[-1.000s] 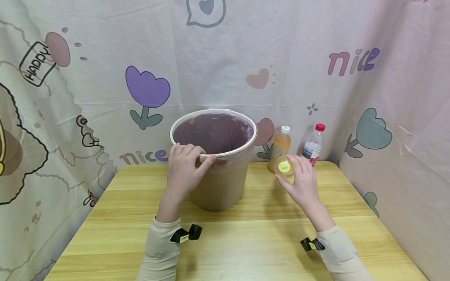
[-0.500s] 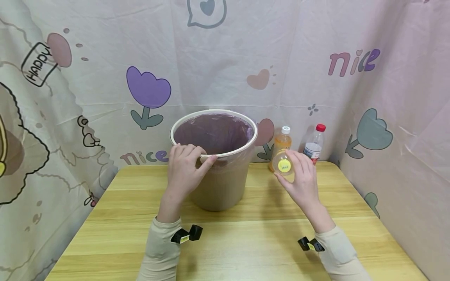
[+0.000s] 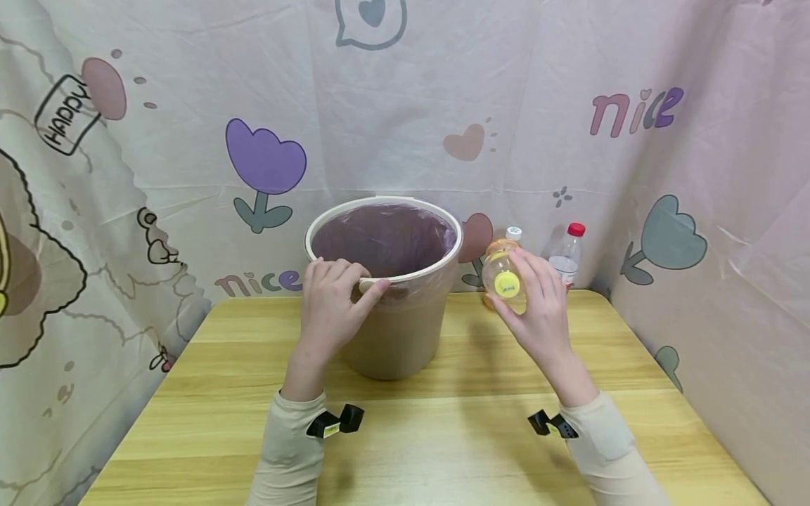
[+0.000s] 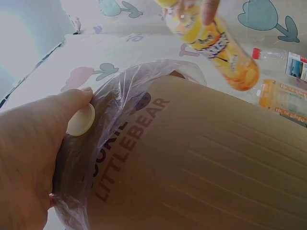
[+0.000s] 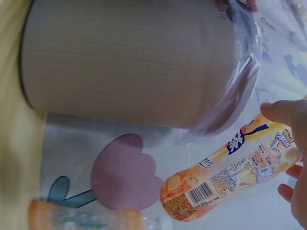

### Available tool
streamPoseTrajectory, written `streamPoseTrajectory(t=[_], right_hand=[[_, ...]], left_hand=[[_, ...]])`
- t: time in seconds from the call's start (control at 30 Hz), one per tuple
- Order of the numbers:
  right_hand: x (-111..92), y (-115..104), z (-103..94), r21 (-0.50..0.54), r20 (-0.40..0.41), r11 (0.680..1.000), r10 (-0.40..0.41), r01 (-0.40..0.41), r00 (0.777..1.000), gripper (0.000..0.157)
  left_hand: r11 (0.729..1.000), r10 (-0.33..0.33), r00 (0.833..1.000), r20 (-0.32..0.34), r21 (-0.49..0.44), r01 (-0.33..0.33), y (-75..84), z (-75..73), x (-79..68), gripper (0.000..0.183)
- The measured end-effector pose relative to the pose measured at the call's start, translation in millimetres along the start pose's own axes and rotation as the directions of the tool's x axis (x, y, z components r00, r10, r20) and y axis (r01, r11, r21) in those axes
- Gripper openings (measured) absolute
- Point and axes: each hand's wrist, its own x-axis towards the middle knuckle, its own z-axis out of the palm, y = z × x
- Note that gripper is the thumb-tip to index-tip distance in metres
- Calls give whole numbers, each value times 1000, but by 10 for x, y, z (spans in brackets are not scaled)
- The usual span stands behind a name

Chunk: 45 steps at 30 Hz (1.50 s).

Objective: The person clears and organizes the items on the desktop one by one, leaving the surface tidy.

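Note:
A brown trash bin (image 3: pixel 395 344) with a white rim and a purple plastic liner (image 3: pixel 430 235) stands on the table. My left hand (image 3: pixel 329 306) grips the bin's near left rim, thumb along the front. In the left wrist view, the thumb lies beside a round cream knob (image 4: pixel 81 120) at the liner's edge. To the right of the bin, my right hand (image 3: pixel 541 309) holds a drink bottle (image 3: pixel 505 270) off the table, its yellow cap towards me. The right wrist view shows the bottle's orange and yellow label (image 5: pixel 225 172) and barcode, tilted and apart from the bin.
Behind my right hand stand an orange-labelled bottle with a white cap (image 3: pixel 514 232) and a clear bottle with a red cap (image 3: pixel 565 263), both partly hidden. The wooden table (image 3: pixel 405 450) reaches a printed curtain (image 3: pixel 380 105) at the back and sides.
My right hand has lifted the drink bottle and carried it slightly left, tipping it so more of its side shows. The left hand and the bin have stayed put.

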Motion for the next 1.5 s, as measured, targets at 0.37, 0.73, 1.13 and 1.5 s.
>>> streamPoseTrajectory(t=[0.37,0.73,1.13,1.5], right_hand=[[326,-170,60,52,-81,997,-48,52,996,67],[552,-324,147,86,-153,991,-92,106,984,70],[619,-453,284,168,-172,975,-118,147,978,62],[566,-431,389,215,-97,968,-114,132,989,71]], left_hand=[[1000,0,1000,-1,2,0,-6,9,3,35],[1000,-6,1000,4,-4,6,3,-1,1,35],[1000,-4,1000,4,0,4,0,-3,-3,35],[1000,-10,1000,14,0,10,10,-15,-1,35]])
